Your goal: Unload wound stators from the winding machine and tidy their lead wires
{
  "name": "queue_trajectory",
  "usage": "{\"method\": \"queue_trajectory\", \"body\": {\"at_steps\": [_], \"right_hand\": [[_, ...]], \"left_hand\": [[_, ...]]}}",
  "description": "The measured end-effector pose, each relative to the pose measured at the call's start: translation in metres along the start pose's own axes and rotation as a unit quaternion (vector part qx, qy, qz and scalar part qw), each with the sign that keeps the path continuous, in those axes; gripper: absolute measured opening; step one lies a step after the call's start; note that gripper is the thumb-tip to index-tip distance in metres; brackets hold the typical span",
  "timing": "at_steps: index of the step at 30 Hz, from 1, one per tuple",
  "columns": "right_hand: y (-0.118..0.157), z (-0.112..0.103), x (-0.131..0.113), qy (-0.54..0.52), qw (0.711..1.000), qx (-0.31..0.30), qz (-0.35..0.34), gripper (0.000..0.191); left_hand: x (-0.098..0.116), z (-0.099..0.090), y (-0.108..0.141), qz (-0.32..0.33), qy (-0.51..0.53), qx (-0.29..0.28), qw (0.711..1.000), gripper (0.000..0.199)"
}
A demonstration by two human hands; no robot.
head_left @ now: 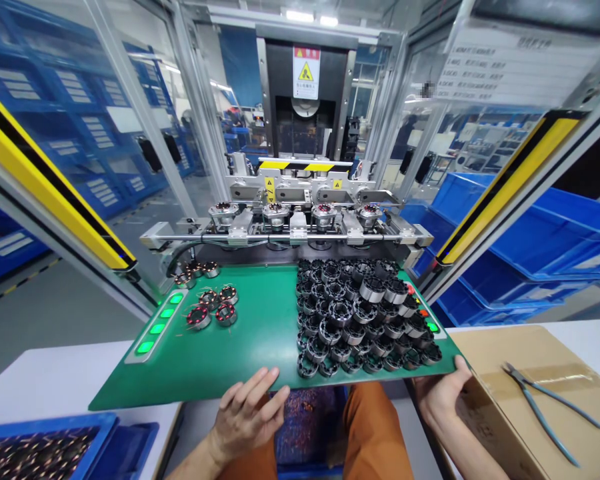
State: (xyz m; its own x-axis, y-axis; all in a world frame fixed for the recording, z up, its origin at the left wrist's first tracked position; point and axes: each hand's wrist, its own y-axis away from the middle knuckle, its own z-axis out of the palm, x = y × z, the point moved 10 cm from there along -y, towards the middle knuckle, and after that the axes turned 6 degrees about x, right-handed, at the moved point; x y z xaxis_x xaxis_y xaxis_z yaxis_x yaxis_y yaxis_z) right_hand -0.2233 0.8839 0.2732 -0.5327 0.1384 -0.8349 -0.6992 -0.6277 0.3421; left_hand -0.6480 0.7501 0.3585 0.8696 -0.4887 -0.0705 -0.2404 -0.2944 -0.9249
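Left hand [253,413]: at the bottom centre of the frame, fingers loosely spread over the front edge of the green work surface [240,333]; no part is visible in it. Contact with the surface cannot be confirmed.

Right hand [441,392]: at the lower right, thumb at the front corner of the same surface, remaining fingers hidden below the edge. Whether it pinches the edge cannot be told.

Bare stator cores [365,319]: black-lined rings in dense rows at the right centre of the frame, several stacked on others. No copper is visible on them.

Wound stators [225,315]: seven visible at the left centre, in loose groups, with copper coils and some free wire ends.

Four-station winding machine [299,227]: upper centre, beyond the surface. Each station carries a stator [275,212] with reddish traces; whether its winding is complete cannot be determined.

Status, judged from the layout: partway. The seven wound units appear done, together with the many copper-wound parts [35,453] in the blue bin [100,423] at the lower left. The larger share on the surface appears unprocessed.

Adjacent items: green-lit buttons [157,329] at left; cutting pliers [530,383] on a cardboard box [490,347] at lower right.
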Motion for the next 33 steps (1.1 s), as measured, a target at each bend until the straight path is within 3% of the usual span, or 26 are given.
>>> {"method": "queue_trajectory", "body": {"at_steps": [33], "right_hand": [[0.0043,-0.0007,-0.0002,-0.017,0.999,0.018,0.021,0.06]], "left_hand": [[0.0007,-0.0005,-0.007,0.005,0.002,-0.002,1.0,0.023]]}}
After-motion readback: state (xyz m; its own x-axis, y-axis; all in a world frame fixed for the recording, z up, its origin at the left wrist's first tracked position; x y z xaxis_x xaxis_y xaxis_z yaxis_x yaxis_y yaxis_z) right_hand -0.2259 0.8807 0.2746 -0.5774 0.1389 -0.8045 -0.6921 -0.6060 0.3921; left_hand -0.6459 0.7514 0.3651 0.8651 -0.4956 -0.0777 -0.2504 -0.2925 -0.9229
